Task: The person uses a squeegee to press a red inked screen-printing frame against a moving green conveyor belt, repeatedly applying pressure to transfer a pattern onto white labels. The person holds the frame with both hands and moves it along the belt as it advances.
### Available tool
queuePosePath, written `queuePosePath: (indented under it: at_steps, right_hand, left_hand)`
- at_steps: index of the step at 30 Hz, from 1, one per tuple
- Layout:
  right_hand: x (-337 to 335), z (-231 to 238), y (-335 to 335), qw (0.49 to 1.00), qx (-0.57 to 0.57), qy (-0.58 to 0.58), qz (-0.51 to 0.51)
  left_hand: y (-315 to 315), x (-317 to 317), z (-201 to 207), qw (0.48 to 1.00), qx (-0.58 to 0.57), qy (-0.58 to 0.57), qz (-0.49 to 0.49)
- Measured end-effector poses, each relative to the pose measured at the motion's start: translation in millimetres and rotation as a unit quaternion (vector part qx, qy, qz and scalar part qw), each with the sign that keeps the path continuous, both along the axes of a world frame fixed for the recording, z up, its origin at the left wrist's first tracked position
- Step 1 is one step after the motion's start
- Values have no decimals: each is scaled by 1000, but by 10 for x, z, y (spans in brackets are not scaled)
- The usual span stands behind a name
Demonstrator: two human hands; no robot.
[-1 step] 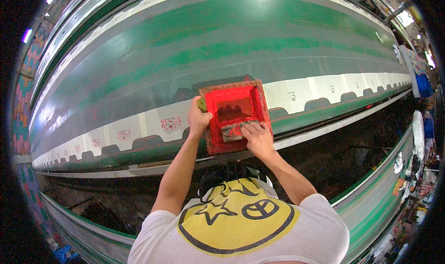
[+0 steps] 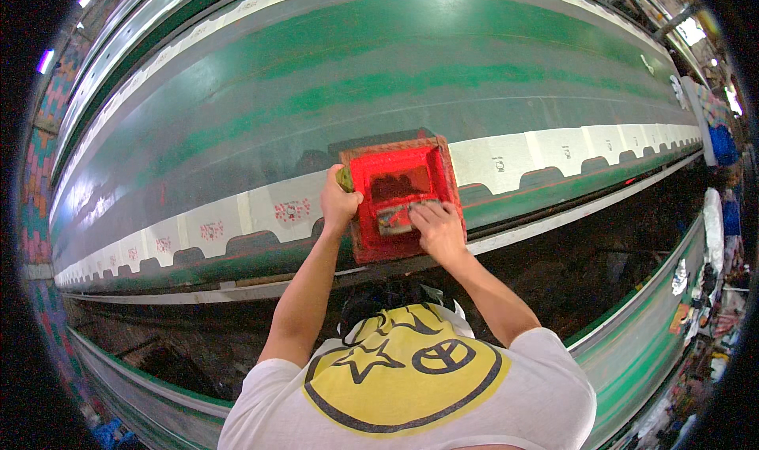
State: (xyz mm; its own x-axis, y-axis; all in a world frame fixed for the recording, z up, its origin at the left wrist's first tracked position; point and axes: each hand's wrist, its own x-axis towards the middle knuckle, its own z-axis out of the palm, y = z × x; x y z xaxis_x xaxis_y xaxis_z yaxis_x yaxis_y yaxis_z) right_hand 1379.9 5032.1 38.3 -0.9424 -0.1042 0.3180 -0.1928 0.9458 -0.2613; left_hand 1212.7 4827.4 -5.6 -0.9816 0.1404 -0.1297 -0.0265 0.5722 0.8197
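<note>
A wooden-framed printing screen point(image 2: 453, 185), its inside coated in red ink, lies over the strip of white pieces along the near edge of the long green table. My left hand point(image 2: 340, 203) is closed on the screen's left side, next to a yellow-green piece point(image 2: 345, 179) on the frame. Inside the screen, my right hand point(image 2: 439, 230) grips a squeegee point(image 2: 392, 221) smeared with red ink. A dark red patch of mesh point(image 2: 398, 183) shows beyond the squeegee. What lies under the screen is hidden.
White pieces with red-and-black prints point(image 2: 292, 209) run to the left; those on the right point(image 2: 518, 159) carry only small black outlines. A pale rail point(image 2: 538, 214) borders the green table point(image 2: 443, 47). Behind me stands another green table point(image 2: 632, 347), with blue bundles point(image 2: 723, 145) far right.
The squeegee and my right hand have shifted slightly away from me inside the screen. My left hand and the screen stay in place.
</note>
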Motion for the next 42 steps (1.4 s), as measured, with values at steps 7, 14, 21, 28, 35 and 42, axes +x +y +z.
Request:
queuePosePath:
  at_steps: [7,14,21,28,35,42]
  right_hand:
    - [-1055,56,297,1000,-3,-28,-14]
    - [-1102,82,239,997,7,-68,-33]
    - [-48,105,-49,999,5,-43,-11]
    - [-63,146,121,999,3,-44,-6]
    - [150,359,935,999,21,-25,-22]
    - [467,265,2000,998,35,-23,-42]
  left_hand:
    - [34,-121,-81,999,48,4,-18]
    - [50,-153,-152,998,49,-27,-12]
    - [6,-91,-176,996,82,-2,-16]
    - [110,-98,-65,975,216,-58,4]
    - [1066,161,546,990,133,-50,20]
    - [2166,411,236,996,87,-8,6]
